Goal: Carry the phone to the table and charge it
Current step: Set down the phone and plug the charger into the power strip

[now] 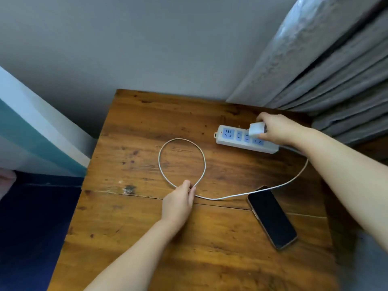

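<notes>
A dark phone [271, 217] lies screen up on the wooden table [130, 238], at the right. A white charging cable [161, 152] forms a loop in the middle of the table and runs past the phone's top end. My left hand [178, 202] pinches the cable where the loop crosses. My right hand [277, 129] grips a white charger plug [256, 130] tilted just above the blue sockets of a white power strip [233, 137] at the back right.
A grey curtain [325, 66] hangs at the back right, close behind the power strip. A grey wall stands behind the table. To the left are a white and teal surface [31, 131] and dark blue floor [31, 227].
</notes>
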### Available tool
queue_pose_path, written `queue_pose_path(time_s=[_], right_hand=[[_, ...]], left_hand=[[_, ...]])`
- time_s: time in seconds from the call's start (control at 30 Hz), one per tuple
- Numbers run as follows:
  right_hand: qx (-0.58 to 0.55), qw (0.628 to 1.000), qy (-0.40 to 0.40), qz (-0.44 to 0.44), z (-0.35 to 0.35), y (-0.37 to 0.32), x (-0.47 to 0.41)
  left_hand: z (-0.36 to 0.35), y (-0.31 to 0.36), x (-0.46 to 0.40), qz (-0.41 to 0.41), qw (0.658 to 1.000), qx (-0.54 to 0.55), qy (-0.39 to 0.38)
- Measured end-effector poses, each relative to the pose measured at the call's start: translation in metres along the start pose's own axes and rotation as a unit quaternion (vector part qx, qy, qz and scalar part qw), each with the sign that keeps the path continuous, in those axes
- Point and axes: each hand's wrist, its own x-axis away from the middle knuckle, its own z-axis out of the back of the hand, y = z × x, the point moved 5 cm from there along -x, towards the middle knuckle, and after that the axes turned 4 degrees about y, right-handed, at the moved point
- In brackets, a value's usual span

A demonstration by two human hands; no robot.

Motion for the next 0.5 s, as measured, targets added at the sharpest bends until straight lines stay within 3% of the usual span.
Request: queue_pose_path(time_s=[0.33,0.5], right_hand=[[0.071,0.996,0.017,0.048,-0.009,-0.001,-0.003],[0.160,0.985,0.004,0.063,-0.007,-0.017,-0.006]], left_hand=[[-0.005,0.010,0.003,-0.017,1.000,-0.002,0.003],[-0.005,0.010,0.006,-0.021,1.000,-0.003,0.003]])
